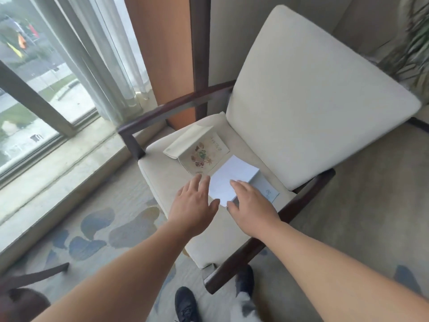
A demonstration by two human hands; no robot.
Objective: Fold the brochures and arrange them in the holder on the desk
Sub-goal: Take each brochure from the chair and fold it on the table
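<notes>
Two brochures lie on the seat cushion [176,189] of an armchair. The farther brochure [202,153] is cream with a coloured picture, one panel folded up and over to the left. The nearer brochure [232,176] is white and folded, with a flap standing up at its right edge. My right hand [251,205] rests on the white brochure's near corner, fingers flat on top and thumb at the edge. My left hand [193,203] hovers just left of it, fingers spread and straight, holding nothing. No holder or desk is in view.
The armchair has dark wooden arms [162,115] and a pale back cushion [313,96]. A window with sheer curtains [97,61] fills the left. A plant [415,43] stands at the right. Another dark chair's edge [30,280] shows at the lower left. My shoes [185,303] are on patterned carpet.
</notes>
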